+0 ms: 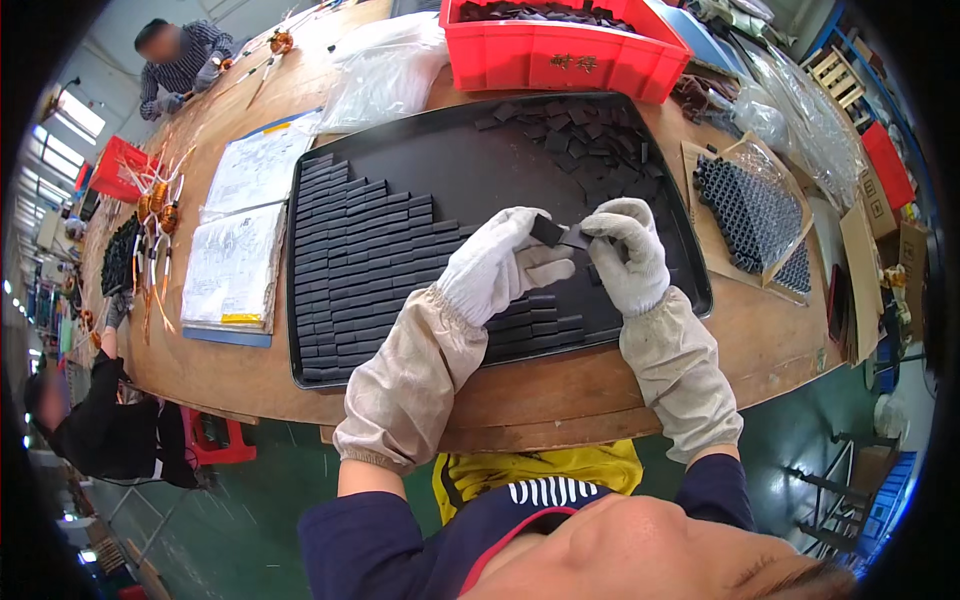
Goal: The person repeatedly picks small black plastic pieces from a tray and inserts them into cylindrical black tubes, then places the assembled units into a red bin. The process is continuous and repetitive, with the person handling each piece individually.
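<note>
Two hands: both wear white gloves and long beige sleeves, and they meet over the middle of the black tray [330,160].
Left hand [495,262]: its fingers pinch a small dark block [546,231] at the tips; the grip is closed on that block.
Right hand [625,252]: its fingers are curled and touch another dark piece [577,238] just beside the first one; it looks like a pinch, but the glove hides most of the piece.
Where the block is: up in the air between the two hands, just above the tray, not lying on it.
Which way it lies: the block sits to the right of the left hand and to the left of the right hand; its long side seems to run across, from one hand to the other.
Nearer hand: both touch or almost touch it; the left hand shows the clearer hold.
Neat rows [365,260]: many dark blocks lie side by side on the left part of the tray, below and left of the hands.
Loose pile [580,135]: more dark blocks lie jumbled at the far right of the tray, past the hands.
Red bin [560,55]: it stands behind the tray, with dark pieces inside.
Papers [235,265]: they lie left of the tray on the wooden table [560,390].
</note>
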`<state>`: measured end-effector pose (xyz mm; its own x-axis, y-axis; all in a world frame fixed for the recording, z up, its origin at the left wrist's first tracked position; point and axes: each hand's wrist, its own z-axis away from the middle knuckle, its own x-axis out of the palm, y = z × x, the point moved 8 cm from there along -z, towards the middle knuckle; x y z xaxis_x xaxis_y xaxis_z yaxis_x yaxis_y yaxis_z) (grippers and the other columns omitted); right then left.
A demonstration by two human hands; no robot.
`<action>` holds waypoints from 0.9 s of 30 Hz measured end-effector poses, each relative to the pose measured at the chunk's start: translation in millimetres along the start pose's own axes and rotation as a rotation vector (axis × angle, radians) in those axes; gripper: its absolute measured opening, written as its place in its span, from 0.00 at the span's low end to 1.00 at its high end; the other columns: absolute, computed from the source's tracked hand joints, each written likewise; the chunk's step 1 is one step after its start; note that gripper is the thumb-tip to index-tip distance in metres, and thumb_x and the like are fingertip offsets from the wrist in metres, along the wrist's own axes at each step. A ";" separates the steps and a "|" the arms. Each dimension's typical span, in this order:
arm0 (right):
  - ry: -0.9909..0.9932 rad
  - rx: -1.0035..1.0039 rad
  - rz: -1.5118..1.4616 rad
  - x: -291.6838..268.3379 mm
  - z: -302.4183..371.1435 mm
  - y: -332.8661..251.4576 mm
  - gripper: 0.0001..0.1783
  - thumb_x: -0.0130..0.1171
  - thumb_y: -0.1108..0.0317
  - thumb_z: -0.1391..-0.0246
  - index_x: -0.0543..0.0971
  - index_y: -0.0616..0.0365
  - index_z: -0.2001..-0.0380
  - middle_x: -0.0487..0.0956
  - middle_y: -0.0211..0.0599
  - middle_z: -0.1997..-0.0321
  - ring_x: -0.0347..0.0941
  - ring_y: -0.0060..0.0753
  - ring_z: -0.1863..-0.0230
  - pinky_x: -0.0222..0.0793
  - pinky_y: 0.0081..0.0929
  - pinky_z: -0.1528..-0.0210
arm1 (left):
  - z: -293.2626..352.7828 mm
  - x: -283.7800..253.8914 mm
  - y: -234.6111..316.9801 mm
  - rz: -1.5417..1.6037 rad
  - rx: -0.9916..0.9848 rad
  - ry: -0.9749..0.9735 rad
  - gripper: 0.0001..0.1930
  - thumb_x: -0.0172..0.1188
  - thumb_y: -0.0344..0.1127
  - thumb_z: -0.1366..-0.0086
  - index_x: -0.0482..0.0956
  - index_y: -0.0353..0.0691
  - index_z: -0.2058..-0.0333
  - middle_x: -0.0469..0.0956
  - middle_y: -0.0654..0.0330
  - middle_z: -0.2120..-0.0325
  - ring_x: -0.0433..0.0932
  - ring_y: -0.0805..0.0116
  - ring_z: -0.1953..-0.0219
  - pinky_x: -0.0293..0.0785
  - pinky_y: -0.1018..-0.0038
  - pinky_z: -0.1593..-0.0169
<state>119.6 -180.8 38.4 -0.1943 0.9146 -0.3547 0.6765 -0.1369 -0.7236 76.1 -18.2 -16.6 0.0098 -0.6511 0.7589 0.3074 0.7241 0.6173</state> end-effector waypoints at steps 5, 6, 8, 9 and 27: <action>0.040 -0.107 0.133 -3.7 -2.0 -15.6 0.19 0.64 0.85 0.58 0.84 0.53 0.61 0.76 0.36 0.58 0.77 0.35 0.58 0.75 0.27 0.60 | -7.6 -6.9 -9.4 -0.040 -0.011 0.022 0.19 0.54 0.45 0.26 0.72 0.38 0.46 0.75 0.57 0.56 0.79 0.65 0.62 0.82 0.73 0.59; 0.054 -0.111 0.149 -4.1 -0.4 -14.7 0.20 0.64 0.85 0.58 0.84 0.52 0.61 0.76 0.37 0.58 0.77 0.36 0.58 0.75 0.27 0.60 | -6.5 -6.2 -9.0 -0.096 -0.004 0.038 0.20 0.55 0.46 0.27 0.72 0.38 0.45 0.75 0.57 0.55 0.78 0.67 0.63 0.81 0.74 0.59; 0.081 -0.118 0.181 -4.4 1.7 -12.3 0.20 0.64 0.85 0.59 0.84 0.52 0.61 0.76 0.37 0.58 0.77 0.37 0.59 0.76 0.28 0.59 | -2.6 -1.2 -6.1 -0.206 0.009 0.069 0.23 0.57 0.49 0.29 0.72 0.37 0.44 0.76 0.57 0.54 0.76 0.71 0.65 0.80 0.75 0.58; 0.084 -0.138 0.205 -3.3 1.4 -14.5 0.20 0.65 0.85 0.59 0.84 0.52 0.62 0.76 0.37 0.59 0.77 0.38 0.59 0.76 0.29 0.60 | 1.4 4.5 1.8 -0.376 0.050 0.105 0.24 0.58 0.49 0.29 0.72 0.36 0.44 0.76 0.57 0.53 0.76 0.72 0.64 0.79 0.74 0.57; 0.049 -0.089 0.057 6.1 0.6 -9.1 0.18 0.66 0.81 0.52 0.79 0.54 0.57 0.77 0.36 0.58 0.78 0.33 0.61 0.75 0.26 0.59 | 11.0 19.5 19.8 -1.083 0.432 0.187 0.20 0.67 0.34 0.36 0.77 0.35 0.47 0.81 0.58 0.55 0.79 0.74 0.55 0.77 0.76 0.52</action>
<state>111.9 -174.2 42.5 -0.1201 0.9240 -0.3630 0.7463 -0.1571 -0.6468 71.9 -14.0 12.7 0.0918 -0.9703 -0.2237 -0.1065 -0.2329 0.9666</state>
